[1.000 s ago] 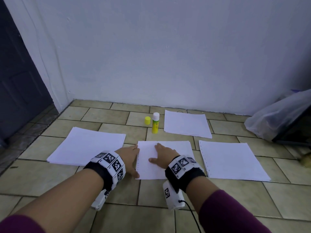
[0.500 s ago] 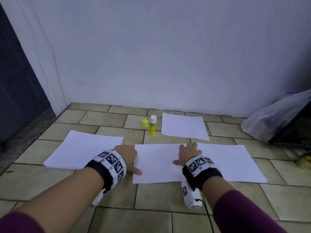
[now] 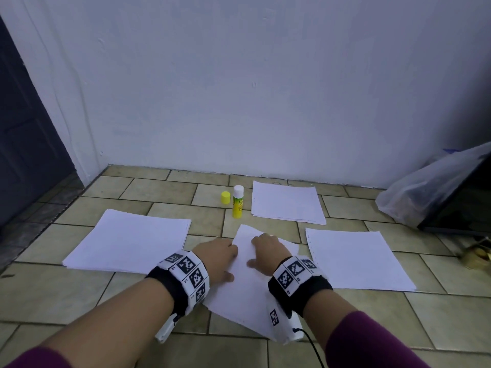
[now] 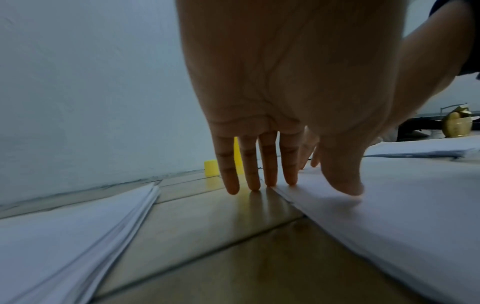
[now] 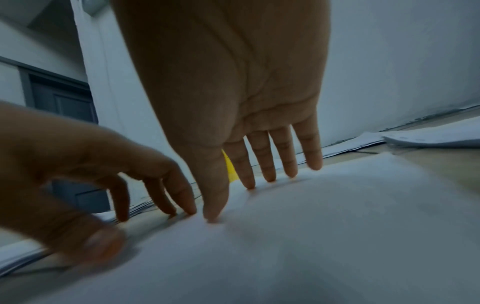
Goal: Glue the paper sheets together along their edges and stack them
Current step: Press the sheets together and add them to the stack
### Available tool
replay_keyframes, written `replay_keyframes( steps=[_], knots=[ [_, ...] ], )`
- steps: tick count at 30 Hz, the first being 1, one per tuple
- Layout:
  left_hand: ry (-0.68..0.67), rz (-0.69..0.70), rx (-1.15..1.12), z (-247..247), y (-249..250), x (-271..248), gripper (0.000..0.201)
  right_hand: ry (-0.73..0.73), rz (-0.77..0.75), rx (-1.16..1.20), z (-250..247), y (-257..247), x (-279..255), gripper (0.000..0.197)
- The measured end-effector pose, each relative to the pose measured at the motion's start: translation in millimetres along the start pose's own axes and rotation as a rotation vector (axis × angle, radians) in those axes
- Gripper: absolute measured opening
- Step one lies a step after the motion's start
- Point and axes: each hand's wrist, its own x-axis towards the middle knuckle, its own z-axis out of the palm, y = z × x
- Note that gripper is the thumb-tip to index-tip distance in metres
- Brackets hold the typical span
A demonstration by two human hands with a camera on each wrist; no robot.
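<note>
One white sheet point(image 3: 243, 293) lies turned at an angle on the tiled floor, one corner pointing toward the wall. My left hand point(image 3: 220, 261) has straight fingers point(image 4: 270, 164) touching the floor at the sheet's left edge, its thumb pressing on the sheet point(image 4: 389, 216). My right hand point(image 3: 265, 253) lies flat on the upper part of the sheet point(image 5: 311, 226), fingers point(image 5: 262, 160) straight and spread. An uncapped yellow glue stick point(image 3: 238, 201) stands upright behind the sheet, with its yellow cap point(image 3: 225, 197) beside it.
Paper stacks lie left point(image 3: 127, 243), right point(image 3: 356, 258) and at the back by the wall point(image 3: 287, 203). A clear plastic bag point(image 3: 430, 192) and a dark object sit at far right. A dark door point(image 3: 26, 144) stands at left.
The middle sheet has turned from square to angled under both hands. My right hand came back from the sheet's right edge to its upper middle. The left hand stayed at the left edge.
</note>
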Motion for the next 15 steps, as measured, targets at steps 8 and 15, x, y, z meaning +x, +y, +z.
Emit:
replay_keyframes(
  steps=[8,15],
  knots=[
    [-0.036,-0.159,0.005,9.4,-11.6,6.7,0.086,-0.065,-0.115,-0.009,6.6,-25.3,1.1,0.057],
    [-0.149,-0.14,-0.033,14.8,-21.8,12.1,0.101,-0.18,-0.197,0.049,4.8,-30.5,4.9,0.074]
  ],
)
